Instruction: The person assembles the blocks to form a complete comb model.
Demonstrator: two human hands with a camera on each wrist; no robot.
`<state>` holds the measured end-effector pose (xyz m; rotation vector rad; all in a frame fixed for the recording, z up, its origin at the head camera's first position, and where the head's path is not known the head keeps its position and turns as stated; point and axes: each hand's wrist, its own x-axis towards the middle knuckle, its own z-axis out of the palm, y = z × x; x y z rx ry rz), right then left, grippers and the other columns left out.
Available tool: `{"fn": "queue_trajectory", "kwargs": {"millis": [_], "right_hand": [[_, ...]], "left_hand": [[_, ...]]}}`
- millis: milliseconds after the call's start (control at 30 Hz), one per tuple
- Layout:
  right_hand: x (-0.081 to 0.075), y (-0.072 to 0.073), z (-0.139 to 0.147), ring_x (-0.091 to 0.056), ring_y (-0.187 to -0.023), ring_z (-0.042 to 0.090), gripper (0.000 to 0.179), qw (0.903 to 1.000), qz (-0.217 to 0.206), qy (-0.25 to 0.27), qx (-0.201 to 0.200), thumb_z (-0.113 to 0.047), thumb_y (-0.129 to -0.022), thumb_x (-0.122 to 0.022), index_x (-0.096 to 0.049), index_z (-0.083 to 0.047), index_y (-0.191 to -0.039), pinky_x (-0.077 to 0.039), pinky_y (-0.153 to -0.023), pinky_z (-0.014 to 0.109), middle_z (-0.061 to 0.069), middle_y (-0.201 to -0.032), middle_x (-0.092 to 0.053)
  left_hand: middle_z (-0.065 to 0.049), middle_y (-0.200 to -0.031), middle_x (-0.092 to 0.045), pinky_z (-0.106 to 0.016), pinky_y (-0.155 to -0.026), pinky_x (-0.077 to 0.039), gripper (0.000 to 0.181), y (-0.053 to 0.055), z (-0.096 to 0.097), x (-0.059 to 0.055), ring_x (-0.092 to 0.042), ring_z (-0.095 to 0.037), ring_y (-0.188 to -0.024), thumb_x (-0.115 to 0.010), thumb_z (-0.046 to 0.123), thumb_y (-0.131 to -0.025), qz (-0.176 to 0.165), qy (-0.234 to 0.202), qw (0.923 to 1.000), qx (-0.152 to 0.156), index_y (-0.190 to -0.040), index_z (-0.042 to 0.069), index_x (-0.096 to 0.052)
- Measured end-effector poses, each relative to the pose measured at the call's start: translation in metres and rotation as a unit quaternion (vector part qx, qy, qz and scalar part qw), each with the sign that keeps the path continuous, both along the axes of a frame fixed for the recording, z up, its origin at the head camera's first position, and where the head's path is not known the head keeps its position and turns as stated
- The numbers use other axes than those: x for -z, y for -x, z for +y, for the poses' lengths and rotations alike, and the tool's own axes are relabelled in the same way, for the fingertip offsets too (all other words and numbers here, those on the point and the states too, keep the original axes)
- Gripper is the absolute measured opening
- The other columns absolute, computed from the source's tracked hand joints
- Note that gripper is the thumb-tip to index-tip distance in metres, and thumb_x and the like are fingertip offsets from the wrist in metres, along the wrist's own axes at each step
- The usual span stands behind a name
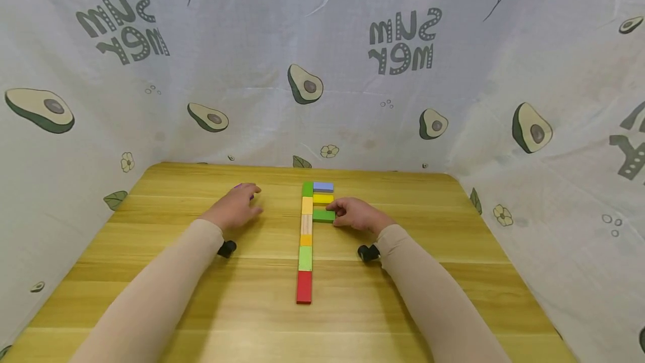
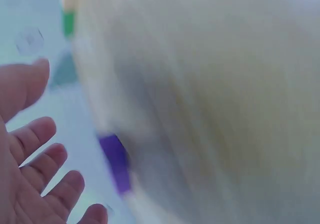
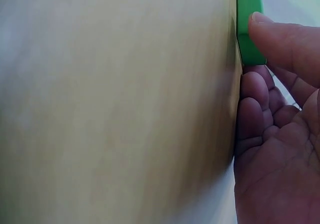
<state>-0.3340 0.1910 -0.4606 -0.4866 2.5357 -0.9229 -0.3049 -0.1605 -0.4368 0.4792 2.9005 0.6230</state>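
My right hand (image 1: 356, 214) pinches the free end of a green block (image 1: 322, 215), thumb on one side, as the right wrist view shows close up. That block lies crosswise against a column of flat blocks. Just beyond it are a yellow block (image 1: 322, 199) and a blue block (image 1: 323, 187), which also stick out to the right. My left hand (image 1: 233, 206) is held with fingers spread and nothing between them. Near it on the table lies a purple block (image 2: 116, 163), mostly hidden behind the hand in the head view.
The column runs toward me: a green block (image 1: 307, 189), a pale orange one, a plain wood block (image 1: 306, 224), an orange one, a light green block (image 1: 305, 258) and a red block (image 1: 304, 287). A printed cloth (image 1: 262, 128) hangs behind the wooden table (image 1: 252, 307).
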Motion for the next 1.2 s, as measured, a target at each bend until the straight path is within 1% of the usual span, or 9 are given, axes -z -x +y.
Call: {"fn": "queue_trajectory", "kwargs": {"millis": [100,200,300,433,567,667,867,1033,1200], "right_hand": [[-0.001,0.001,0.002,-0.054,-0.108,0.024,0.044,1.0000,0.000,0.003,-0.009,-0.011,-0.097,-0.075,-0.066,-0.007,-0.141,-0.050,-0.101,0.038,0.009,-0.123,-0.064],[0.000,0.001,0.004,-0.054,-0.108,0.024,0.046,0.9998,0.006,-0.002,-0.021,-0.012,-0.097,-0.076,-0.065,-0.006,-0.141,-0.050,-0.101,0.038,0.009,-0.123,-0.064],[0.001,0.002,0.006,-0.054,-0.108,0.023,0.047,0.9996,0.009,-0.012,-0.025,-0.013,-0.096,-0.077,-0.065,-0.006,-0.141,-0.050,-0.101,0.038,0.008,-0.123,-0.065],[0.003,0.002,0.005,-0.053,-0.107,0.022,0.048,0.9996,-0.002,-0.013,-0.026,-0.016,-0.096,-0.078,-0.065,-0.008,-0.142,-0.049,-0.099,0.037,0.006,-0.120,-0.064],[0.003,0.002,0.001,-0.052,-0.107,0.022,0.049,0.9996,-0.018,0.001,-0.020,-0.015,-0.095,-0.078,-0.065,-0.009,-0.142,-0.049,-0.099,0.036,0.006,-0.119,-0.063],[0.003,0.002,0.001,-0.052,-0.108,0.023,0.049,0.9997,-0.020,0.006,-0.014,-0.013,-0.095,-0.078,-0.065,-0.009,-0.141,-0.049,-0.101,0.037,0.006,-0.120,-0.063],[0.002,0.003,0.002,-0.052,-0.108,0.023,0.047,0.9998,-0.017,0.004,-0.014,-0.011,-0.096,-0.077,-0.065,-0.008,-0.141,-0.049,-0.102,0.038,0.007,-0.122,-0.063],[0.003,0.004,0.004,-0.052,-0.107,0.022,0.047,0.9998,-0.011,0.003,-0.018,-0.011,-0.096,-0.077,-0.065,-0.008,-0.141,-0.049,-0.099,0.036,0.007,-0.121,-0.063],[0.003,0.004,0.005,-0.052,-0.107,0.022,0.047,0.9998,-0.011,0.005,-0.018,-0.011,-0.095,-0.077,-0.066,-0.008,-0.141,-0.049,-0.099,0.036,0.007,-0.121,-0.063]], "left_hand": [[-0.028,-0.162,-0.041,-0.061,-0.123,-0.037,0.059,0.014,-0.019,0.004,-0.042,-0.048,-0.149,-0.061,0.022,-0.106,-0.012,0.004,0.9994,-0.031,-0.155,-0.006,-0.042],[-0.030,-0.158,-0.045,-0.062,-0.121,-0.039,0.059,0.022,-0.032,0.010,-0.045,-0.049,-0.146,-0.059,0.018,-0.105,-0.026,-0.001,0.9983,-0.052,-0.155,-0.008,-0.039],[-0.030,-0.163,-0.038,-0.062,-0.124,-0.033,0.068,0.024,-0.038,0.015,-0.039,-0.050,-0.150,-0.060,0.020,-0.105,-0.040,0.003,0.9973,-0.062,-0.160,-0.007,-0.030],[-0.028,-0.169,-0.029,-0.065,-0.126,-0.028,0.077,0.023,-0.041,0.018,-0.031,-0.055,-0.152,-0.059,0.024,-0.106,-0.045,0.030,0.9967,-0.061,-0.166,-0.002,-0.020],[-0.026,-0.169,-0.032,-0.067,-0.124,-0.030,0.071,0.022,-0.042,0.018,-0.033,-0.057,-0.150,-0.057,0.024,-0.107,-0.053,0.054,0.9955,-0.056,-0.167,0.003,-0.025],[-0.028,-0.166,-0.035,-0.067,-0.123,-0.032,0.066,0.023,-0.041,0.016,-0.035,-0.057,-0.148,-0.055,0.024,-0.108,-0.056,0.064,0.9950,-0.052,-0.165,0.003,-0.030],[-0.030,-0.158,-0.047,-0.065,-0.121,-0.037,0.057,0.026,-0.041,0.012,-0.044,-0.054,-0.145,-0.055,0.020,-0.108,-0.050,0.051,0.9960,-0.053,-0.160,0.001,-0.040],[-0.028,-0.152,-0.055,-0.063,-0.120,-0.040,0.050,0.027,-0.039,0.008,-0.051,-0.050,-0.142,-0.058,0.016,-0.107,-0.034,0.057,0.9960,-0.060,-0.153,-0.001,-0.050],[-0.026,-0.142,-0.064,-0.061,-0.114,-0.046,0.043,0.026,-0.037,0.004,-0.062,-0.045,-0.130,-0.062,0.017,-0.106,-0.017,0.079,0.9947,-0.063,-0.145,0.000,-0.057]]}}
